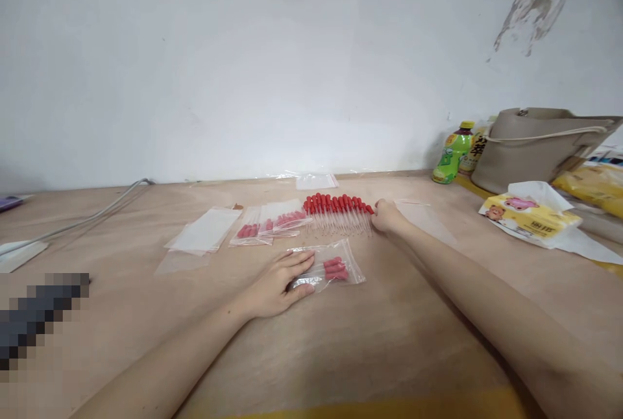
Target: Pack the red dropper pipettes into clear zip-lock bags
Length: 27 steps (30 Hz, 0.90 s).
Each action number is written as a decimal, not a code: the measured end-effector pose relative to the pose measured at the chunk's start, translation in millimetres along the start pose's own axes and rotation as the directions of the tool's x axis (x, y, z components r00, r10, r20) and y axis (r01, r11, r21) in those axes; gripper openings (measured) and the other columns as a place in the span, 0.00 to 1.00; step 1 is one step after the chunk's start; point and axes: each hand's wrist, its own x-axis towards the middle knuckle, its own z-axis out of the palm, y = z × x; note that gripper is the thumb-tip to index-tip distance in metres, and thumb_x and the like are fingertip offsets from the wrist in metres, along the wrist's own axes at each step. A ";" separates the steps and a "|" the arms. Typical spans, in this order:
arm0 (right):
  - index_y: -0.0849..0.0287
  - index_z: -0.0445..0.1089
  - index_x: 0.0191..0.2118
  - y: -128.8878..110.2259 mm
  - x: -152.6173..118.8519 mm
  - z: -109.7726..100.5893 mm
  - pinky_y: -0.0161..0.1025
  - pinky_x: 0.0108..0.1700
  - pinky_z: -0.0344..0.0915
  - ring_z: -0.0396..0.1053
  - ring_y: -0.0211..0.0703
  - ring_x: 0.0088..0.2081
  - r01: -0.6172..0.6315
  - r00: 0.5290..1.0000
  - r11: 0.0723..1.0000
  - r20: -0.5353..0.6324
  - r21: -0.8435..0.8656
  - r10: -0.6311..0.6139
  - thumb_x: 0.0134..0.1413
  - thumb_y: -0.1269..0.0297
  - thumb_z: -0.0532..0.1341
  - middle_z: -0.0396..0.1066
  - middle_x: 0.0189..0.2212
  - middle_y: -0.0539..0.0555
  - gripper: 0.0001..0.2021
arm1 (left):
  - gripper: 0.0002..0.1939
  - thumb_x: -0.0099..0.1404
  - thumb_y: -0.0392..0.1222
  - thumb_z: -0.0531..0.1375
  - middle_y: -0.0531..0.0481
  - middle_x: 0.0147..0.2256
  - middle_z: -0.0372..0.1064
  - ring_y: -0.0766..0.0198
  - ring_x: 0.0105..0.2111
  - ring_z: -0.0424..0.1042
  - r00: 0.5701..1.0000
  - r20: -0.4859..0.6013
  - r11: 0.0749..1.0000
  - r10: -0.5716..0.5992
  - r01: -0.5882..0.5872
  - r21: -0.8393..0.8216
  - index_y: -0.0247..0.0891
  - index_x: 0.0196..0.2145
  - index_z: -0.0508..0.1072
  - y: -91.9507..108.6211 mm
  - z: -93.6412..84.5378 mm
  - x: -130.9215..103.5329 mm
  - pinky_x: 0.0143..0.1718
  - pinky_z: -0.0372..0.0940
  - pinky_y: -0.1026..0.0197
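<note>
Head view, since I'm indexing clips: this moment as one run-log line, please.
left hand: on clear bag | right hand: at right end of red-topped pipettes, grip unclear | green bottle: near wall

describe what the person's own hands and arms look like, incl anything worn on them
The left hand and right hand are bare, with no gloves, watch or bracelet visible. No ring shows, though the right fingers are mostly hidden. No sleeves appear on either forearm. A small dark spot marks the left wrist area.
</note>
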 end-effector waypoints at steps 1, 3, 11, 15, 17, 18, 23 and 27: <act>0.68 0.64 0.39 -1.9 -1.0 -1.4 0.42 0.35 0.60 0.67 0.54 0.36 0.000 1.000 1.000 0.000 -0.004 0.000 0.43 0.68 0.58 0.68 0.33 0.69 0.15 | 0.27 0.65 0.53 0.47 0.48 0.59 0.45 0.59 0.58 0.48 1.000 -0.001 1.000 0.001 -0.001 0.000 0.42 0.59 0.50 0.0 0.1 -0.1 0.57 0.47 0.51; 0.69 0.61 0.43 -4.2 -5.7 -6.4 0.42 0.35 0.60 0.67 0.54 0.36 0.017 1.000 1.000 -0.009 -0.005 -0.017 0.46 0.67 0.56 0.68 0.33 0.68 0.17 | 0.27 0.65 0.53 0.47 0.48 0.59 0.46 0.58 0.58 0.48 1.000 -0.001 1.000 -0.003 0.003 0.002 0.42 0.59 0.49 0.1 0.2 -0.1 0.57 0.47 0.51; 0.58 0.43 0.53 -9.1 -64.7 -0.6 0.35 0.22 0.63 0.63 0.35 0.19 0.181 0.982 0.704 -0.169 0.686 -0.088 0.49 0.59 0.54 0.59 0.25 0.45 0.27 | 0.27 0.65 0.53 0.47 0.48 0.59 0.47 0.59 0.58 0.48 1.000 -0.011 1.000 0.004 -0.003 0.018 0.42 0.59 0.49 -0.1 1.0 1.6 0.58 0.46 0.51; 0.55 0.45 0.46 -17.9 -85.0 15.3 0.36 0.24 0.67 0.65 0.35 0.20 0.096 0.994 0.487 -0.107 0.868 -0.005 0.43 0.57 0.58 0.59 0.23 0.42 0.26 | 0.27 0.65 0.53 0.47 0.48 0.59 0.47 0.59 0.58 0.48 1.000 -0.008 1.000 0.003 -0.003 0.018 0.43 0.59 0.49 0.0 1.0 1.2 0.58 0.46 0.50; 0.54 0.46 0.43 -22.1 -88.7 19.1 0.37 0.27 0.68 0.67 0.35 0.21 0.040 0.999 0.420 -0.048 0.907 0.008 0.42 0.56 0.59 0.61 0.23 0.42 0.24 | 0.27 0.65 0.53 0.47 0.48 0.59 0.47 0.59 0.58 0.48 1.000 -0.007 1.000 0.000 0.000 0.020 0.43 0.59 0.49 0.5 0.6 0.9 0.58 0.46 0.50; 0.54 0.46 0.41 -24.0 -90.0 20.2 0.38 0.28 0.69 0.68 0.35 0.22 0.004 1.000 0.386 -0.006 0.922 0.006 0.42 0.56 0.59 0.62 0.23 0.43 0.23 | 0.27 0.65 0.53 0.47 0.49 0.59 0.47 0.59 0.58 0.48 1.000 -0.007 1.000 0.000 0.000 0.020 0.43 0.59 0.49 0.7 0.5 0.7 0.58 0.46 0.51; 0.53 0.49 0.38 -29.9 -97.8 20.7 0.39 0.29 0.68 0.69 0.36 0.23 -0.109 0.988 0.296 0.136 0.949 -0.073 0.43 0.53 0.58 0.65 0.25 0.45 0.20 | 0.28 0.65 0.52 0.48 0.50 0.59 0.47 0.56 0.58 0.48 1.000 -0.028 1.000 -0.011 0.012 0.007 0.45 0.60 0.47 1.7 0.5 0.5 0.57 0.47 0.49; 0.56 0.56 0.33 -28.6 -101.6 16.1 0.34 0.26 0.64 0.65 0.31 0.22 -0.099 0.970 0.408 0.180 0.908 -0.166 0.40 0.55 0.61 0.66 0.26 0.46 0.17 | 0.28 0.65 0.52 0.49 0.49 0.59 0.46 0.56 0.58 0.48 0.999 -0.026 1.000 -0.020 0.020 0.020 0.44 0.60 0.46 2.4 0.8 0.9 0.57 0.48 0.50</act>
